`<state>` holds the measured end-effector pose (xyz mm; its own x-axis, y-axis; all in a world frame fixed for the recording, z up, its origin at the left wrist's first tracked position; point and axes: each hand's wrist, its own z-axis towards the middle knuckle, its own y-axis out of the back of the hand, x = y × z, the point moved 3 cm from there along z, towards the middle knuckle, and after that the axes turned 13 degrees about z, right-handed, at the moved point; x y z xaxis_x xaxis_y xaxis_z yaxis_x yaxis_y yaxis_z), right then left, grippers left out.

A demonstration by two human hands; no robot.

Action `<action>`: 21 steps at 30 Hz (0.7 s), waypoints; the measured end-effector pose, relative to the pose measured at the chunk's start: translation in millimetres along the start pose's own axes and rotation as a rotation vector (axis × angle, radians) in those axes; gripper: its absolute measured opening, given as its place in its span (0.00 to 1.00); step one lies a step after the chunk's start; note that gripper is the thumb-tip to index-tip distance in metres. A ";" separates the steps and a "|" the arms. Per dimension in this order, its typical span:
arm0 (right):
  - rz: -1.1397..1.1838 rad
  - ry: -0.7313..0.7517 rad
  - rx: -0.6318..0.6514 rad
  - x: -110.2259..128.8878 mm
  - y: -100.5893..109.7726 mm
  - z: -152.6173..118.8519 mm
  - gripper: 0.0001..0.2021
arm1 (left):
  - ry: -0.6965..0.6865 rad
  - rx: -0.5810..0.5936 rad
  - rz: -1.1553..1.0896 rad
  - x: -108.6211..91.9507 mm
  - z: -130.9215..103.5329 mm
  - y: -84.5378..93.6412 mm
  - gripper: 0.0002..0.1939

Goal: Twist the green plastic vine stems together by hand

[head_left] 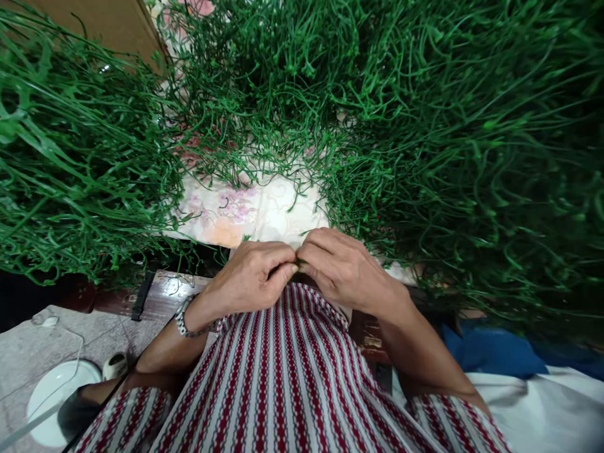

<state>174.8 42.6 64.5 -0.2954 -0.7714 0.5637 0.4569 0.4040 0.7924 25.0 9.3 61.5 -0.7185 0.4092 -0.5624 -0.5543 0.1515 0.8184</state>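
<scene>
My left hand [257, 274], with a metal-banded watch [181, 316] at its wrist, is closed in a pinch close to my body. Thumb and forefinger of my right hand [344, 270] are pressed together too, and the fingertips of both hands meet. A tiny dark-green bit shows between them, too small and covered to name. Just beyond the hands, green plastic-looking stems with small tips lie in a large tangled heap [453, 145] on the right and another heap [85, 163] on the left. A few loose sprigs [298, 194] lie between the heaps.
A flower-patterned cloth [226, 217] covers the table under the heaps. Cardboard [104, 25] stands at the back left. On the tiled floor at lower left are a white round base [59, 396] and a cable [81, 340]. Blue fabric [495, 349] lies at lower right.
</scene>
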 end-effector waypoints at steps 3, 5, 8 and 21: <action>0.025 0.065 0.106 9.3 -0.3 -4.5 0.10 | -0.107 0.121 -0.035 -2.4 -6.7 -4.0 0.11; 0.059 0.101 0.194 18.6 -3.3 -8.1 0.09 | -0.211 0.206 -0.061 -6.7 -12.6 -7.6 0.10; 0.115 0.145 0.323 31.5 -7.6 -15.5 0.07 | -0.300 0.329 -0.094 -12.0 -22.4 -10.3 0.10; 0.538 -0.065 -0.229 8.7 20.3 -13.5 0.06 | 0.249 -0.177 -0.591 14.9 -12.6 26.2 0.07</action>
<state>192.8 37.4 82.4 -0.0193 -0.4529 0.8913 0.7242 0.6084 0.3248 -5.5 8.0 73.1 -0.3365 0.0790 -0.9384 -0.9302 0.1274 0.3443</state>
